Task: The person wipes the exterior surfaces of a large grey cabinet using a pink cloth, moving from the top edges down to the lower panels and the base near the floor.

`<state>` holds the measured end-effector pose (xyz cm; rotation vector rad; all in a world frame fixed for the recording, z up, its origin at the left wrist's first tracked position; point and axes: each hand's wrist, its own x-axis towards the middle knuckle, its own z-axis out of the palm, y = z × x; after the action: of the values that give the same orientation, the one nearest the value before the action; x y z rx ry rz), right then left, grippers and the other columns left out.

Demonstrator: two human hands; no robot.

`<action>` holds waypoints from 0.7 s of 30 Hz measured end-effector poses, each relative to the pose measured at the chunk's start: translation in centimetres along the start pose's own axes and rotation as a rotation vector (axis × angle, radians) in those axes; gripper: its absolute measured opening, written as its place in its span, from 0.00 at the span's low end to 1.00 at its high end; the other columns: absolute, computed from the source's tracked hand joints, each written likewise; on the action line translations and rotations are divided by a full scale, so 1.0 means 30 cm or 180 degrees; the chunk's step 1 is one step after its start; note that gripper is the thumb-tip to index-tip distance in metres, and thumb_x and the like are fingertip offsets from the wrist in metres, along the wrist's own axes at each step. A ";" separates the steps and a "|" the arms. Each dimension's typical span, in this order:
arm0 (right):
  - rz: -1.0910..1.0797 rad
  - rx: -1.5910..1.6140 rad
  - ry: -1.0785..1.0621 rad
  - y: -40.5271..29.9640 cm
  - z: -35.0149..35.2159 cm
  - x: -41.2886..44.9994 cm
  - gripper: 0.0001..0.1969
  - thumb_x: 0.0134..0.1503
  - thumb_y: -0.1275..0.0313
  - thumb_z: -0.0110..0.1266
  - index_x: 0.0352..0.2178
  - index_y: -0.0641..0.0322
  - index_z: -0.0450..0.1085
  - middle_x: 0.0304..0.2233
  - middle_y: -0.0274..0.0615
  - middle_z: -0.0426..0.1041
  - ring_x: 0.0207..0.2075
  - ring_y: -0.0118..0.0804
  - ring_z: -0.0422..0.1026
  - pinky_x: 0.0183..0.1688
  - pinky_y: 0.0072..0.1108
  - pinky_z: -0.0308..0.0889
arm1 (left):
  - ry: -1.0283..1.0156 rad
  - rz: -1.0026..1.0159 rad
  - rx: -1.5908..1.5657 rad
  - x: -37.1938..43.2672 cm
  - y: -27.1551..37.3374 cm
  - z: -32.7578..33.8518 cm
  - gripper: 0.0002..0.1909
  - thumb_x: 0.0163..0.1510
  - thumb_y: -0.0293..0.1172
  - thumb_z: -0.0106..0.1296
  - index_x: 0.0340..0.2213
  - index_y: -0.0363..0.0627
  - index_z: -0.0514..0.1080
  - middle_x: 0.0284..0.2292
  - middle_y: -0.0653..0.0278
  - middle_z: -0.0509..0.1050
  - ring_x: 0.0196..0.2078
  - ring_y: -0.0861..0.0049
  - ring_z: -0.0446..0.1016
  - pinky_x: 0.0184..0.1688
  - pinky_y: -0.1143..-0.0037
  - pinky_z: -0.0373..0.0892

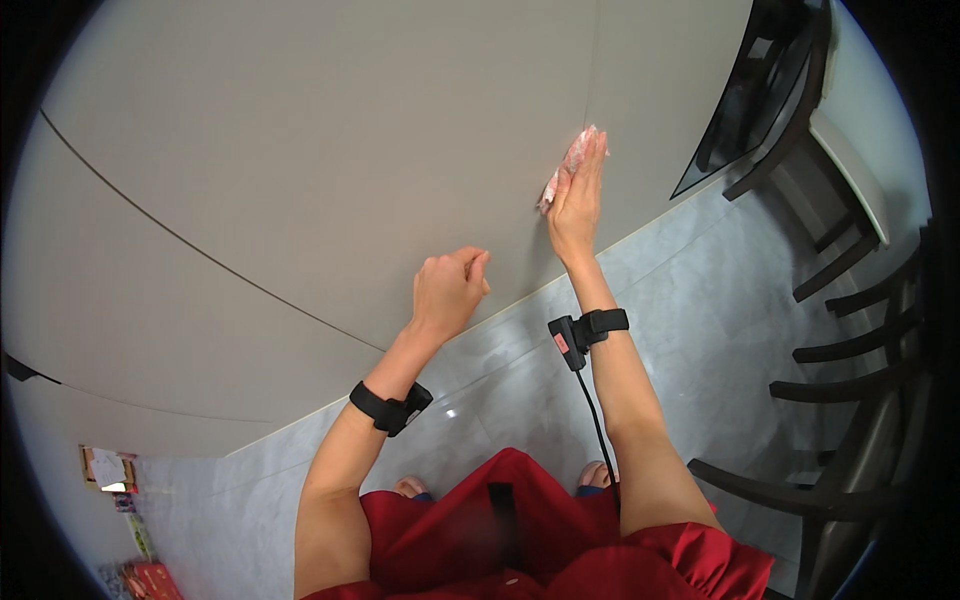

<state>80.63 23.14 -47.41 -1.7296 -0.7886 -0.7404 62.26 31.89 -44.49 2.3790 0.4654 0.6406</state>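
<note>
My right hand (579,199) lies nearly flat, fingers together and pointing up the picture, over a crumpled pink-and-white cloth (551,191). It holds the cloth against a smooth beige-grey panel surface (315,150); the palm hides part of the cloth. Below a thin seam (595,60) in the panel is where this hand sits. To its lower left, my left hand (448,292) is curled into a loose fist before the same panel. Nothing shows in its fingers, and I cannot tell whether it touches the panel. Black straps with small devices (570,343) circle both wrists.
A longer dark seam (202,255) crosses the panel at left. Grey tiled floor (510,382) runs along its lower edge. Dark wooden chairs (847,390) stand at right, near a dark glossy panel (742,112). Boxes (109,469) and a red package (154,581) lie lower left. A cable (596,420) trails from the right wrist.
</note>
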 end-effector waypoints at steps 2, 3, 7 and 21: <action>0.0039 0.0117 -0.0122 0.017 -0.010 -0.011 0.31 0.61 0.68 0.40 0.62 0.61 0.38 0.64 0.52 0.38 0.64 0.52 0.40 0.63 0.34 0.43 | -0.0015 -0.0084 -0.0243 0.017 -0.018 0.039 0.13 0.55 0.35 0.47 0.28 0.38 0.75 0.14 0.63 0.74 0.14 0.79 0.70 0.19 0.77 0.64; 0.0091 0.0261 -0.0249 0.010 -0.015 -0.016 0.32 0.61 0.66 0.40 0.62 0.62 0.37 0.64 0.52 0.36 0.64 0.52 0.39 0.62 0.34 0.43 | -0.0044 -0.0206 -0.0236 0.030 -0.021 0.054 0.14 0.55 0.35 0.47 0.27 0.37 0.75 0.14 0.62 0.74 0.14 0.79 0.70 0.19 0.77 0.65; 0.0350 0.0668 -0.0733 0.005 -0.069 -0.064 0.40 0.57 0.62 0.49 0.61 0.63 0.35 0.64 0.53 0.33 0.64 0.53 0.37 0.63 0.34 0.44 | -0.0133 -0.0577 -0.0152 0.052 0.004 0.095 0.17 0.55 0.37 0.44 0.18 0.41 0.73 0.13 0.62 0.72 0.18 0.63 0.72 0.24 0.68 0.67; 0.0547 0.0609 -0.0892 0.004 -0.065 -0.078 0.64 0.36 0.61 0.70 0.62 0.58 0.27 0.64 0.49 0.27 0.65 0.50 0.34 0.63 0.35 0.45 | -0.0030 -0.0361 -0.0043 0.052 0.005 0.057 0.15 0.55 0.36 0.47 0.24 0.37 0.75 0.13 0.63 0.74 0.13 0.81 0.71 0.19 0.79 0.66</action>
<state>79.15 20.90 -48.82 -1.7203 -0.8570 -0.2991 64.52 31.69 -45.06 2.3230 0.5854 0.5793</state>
